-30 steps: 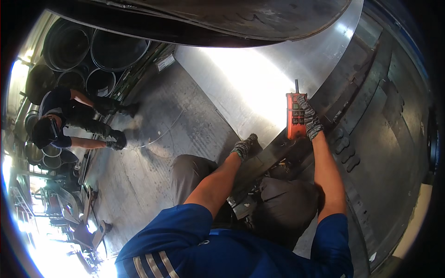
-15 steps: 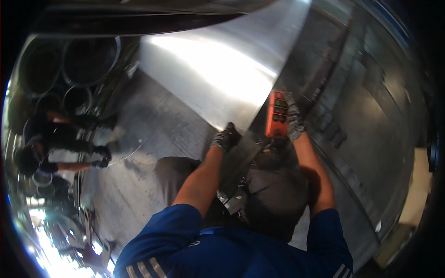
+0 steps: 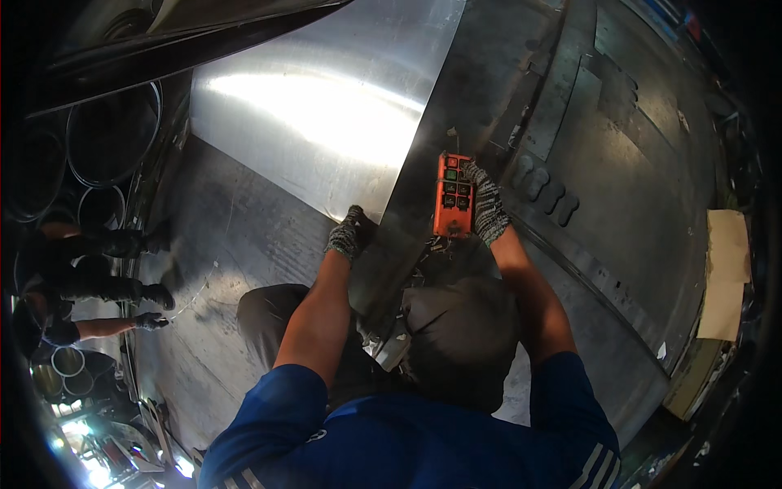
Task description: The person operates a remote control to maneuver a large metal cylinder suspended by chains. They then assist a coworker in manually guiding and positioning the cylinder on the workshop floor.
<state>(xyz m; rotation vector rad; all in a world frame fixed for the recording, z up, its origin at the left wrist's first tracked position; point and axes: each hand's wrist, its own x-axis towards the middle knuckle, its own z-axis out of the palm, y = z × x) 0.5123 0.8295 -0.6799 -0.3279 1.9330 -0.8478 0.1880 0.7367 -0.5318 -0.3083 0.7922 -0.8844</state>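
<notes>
Near corner of shiny, flat silver metal sheet (image 3: 285, 151) is grasped by knit-gloved left grip (image 3: 343, 236), presumably for steadying. Right of the sheet, orange box-shaped push-button remote (image 3: 453, 213) is clasped by knit-gloved right grip (image 3: 489, 209), face upward, presumably for thumb access.

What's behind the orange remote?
Dark surface shows around the orange remote, and the right hand holds its right side. Anything directly behind, including any fingers, is covered.
</notes>
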